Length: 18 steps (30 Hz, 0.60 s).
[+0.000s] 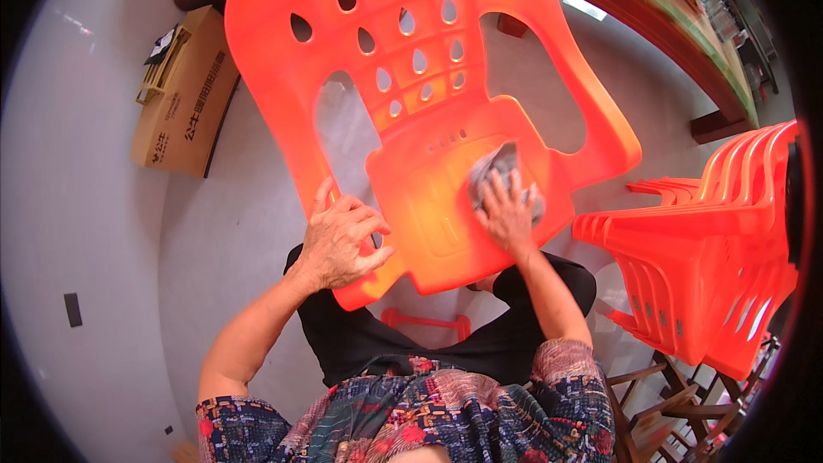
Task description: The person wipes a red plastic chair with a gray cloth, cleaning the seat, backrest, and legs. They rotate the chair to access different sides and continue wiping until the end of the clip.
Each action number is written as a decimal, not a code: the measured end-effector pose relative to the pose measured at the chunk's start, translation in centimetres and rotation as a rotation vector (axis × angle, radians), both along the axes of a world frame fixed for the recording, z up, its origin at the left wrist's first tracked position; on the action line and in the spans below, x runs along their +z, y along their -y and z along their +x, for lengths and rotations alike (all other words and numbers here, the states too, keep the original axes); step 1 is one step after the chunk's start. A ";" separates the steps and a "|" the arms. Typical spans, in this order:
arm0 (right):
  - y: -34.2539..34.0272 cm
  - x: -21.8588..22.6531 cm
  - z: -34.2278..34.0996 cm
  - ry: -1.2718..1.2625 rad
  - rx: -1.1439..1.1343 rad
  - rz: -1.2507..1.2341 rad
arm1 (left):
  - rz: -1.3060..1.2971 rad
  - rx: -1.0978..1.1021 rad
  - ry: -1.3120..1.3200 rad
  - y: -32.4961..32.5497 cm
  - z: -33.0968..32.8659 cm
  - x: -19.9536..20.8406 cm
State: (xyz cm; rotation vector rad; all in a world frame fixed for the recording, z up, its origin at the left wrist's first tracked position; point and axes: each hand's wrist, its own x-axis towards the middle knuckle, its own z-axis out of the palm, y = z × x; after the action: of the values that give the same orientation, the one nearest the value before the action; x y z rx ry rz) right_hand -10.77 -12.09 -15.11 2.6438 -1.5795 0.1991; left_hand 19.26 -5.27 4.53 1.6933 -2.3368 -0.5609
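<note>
A red-orange plastic armchair (429, 214) is in front of me, its seat facing up and its backrest with drop-shaped holes reaching away from me. My left hand (341, 238) lies over the front end of its left armrest, fingers curled over the edge. On the right part of the seat, my right hand (507, 210) presses a crumpled grey cloth (486, 173) flat against the plastic, its fingers slightly spread on top. Part of the cloth is hidden under the palm.
Several stacked red chairs (686, 240) stand close on the right, above dark wooden furniture (660, 411). A cardboard box (189, 103) stands at the left by the pale wall. A long wooden table (686, 43) curves along the far right. Between my knees is a red bar (424, 321).
</note>
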 end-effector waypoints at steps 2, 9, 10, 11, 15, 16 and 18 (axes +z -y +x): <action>4.2 -0.3 -0.8 0.004 -0.069 -0.042 | -0.008 -0.005 0.002 0.0 -0.1 0.1; 15.3 -1.1 3.2 -0.054 -0.242 0.034 | -0.001 0.000 -0.034 0.2 -0.2 0.1; 16.2 -1.0 3.8 -0.018 -0.276 0.055 | 0.001 0.004 -0.036 0.3 -0.1 0.1; 16.0 -1.3 4.3 -0.021 -0.293 0.016 | 0.003 0.006 -0.039 0.4 -0.1 0.1; 11.2 -4.6 7.3 0.060 -0.183 -0.113 | -0.018 0.005 -0.039 0.4 0.0 -0.3; 8.8 -5.0 8.7 0.056 -0.146 -0.017 | -0.014 0.004 -0.047 0.4 0.0 -0.4; 4.0 -4.2 12.4 0.148 -0.014 0.114 | -0.005 0.015 -0.052 0.2 0.2 -0.3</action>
State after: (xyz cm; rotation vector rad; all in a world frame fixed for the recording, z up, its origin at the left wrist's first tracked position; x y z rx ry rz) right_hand 1.62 -16.14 -19.27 2.7608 -1.7012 0.3196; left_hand 19.50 -5.45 4.19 1.6720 -2.2864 -0.5890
